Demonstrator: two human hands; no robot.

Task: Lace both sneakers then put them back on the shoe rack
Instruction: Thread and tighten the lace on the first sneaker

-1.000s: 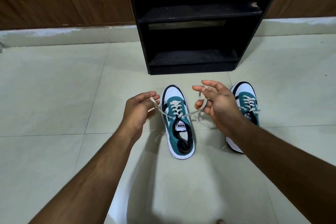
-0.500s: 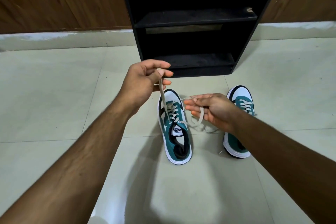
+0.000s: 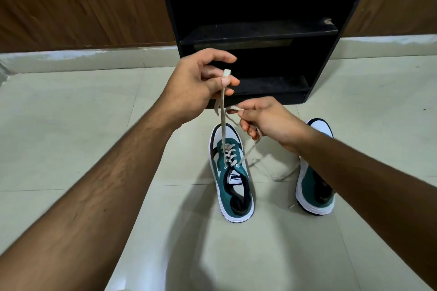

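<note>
Lace (image 3: 222, 111) between left hand (image 3: 196, 82) fingertips (image 3: 225, 81)

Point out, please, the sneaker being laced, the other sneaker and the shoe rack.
Sneaker being laced (image 3: 233, 178): head view, on its tongue label.
Other sneaker (image 3: 312, 186): head view, on its green side panel.
Shoe rack (image 3: 257, 32): head view, on the upper shelf's front edge.

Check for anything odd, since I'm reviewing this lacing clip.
Only the right sneaker: its loose lace trails across the floor tiles. Both hands hold the left sneaker's lace ends; nothing looks damaged.
</note>
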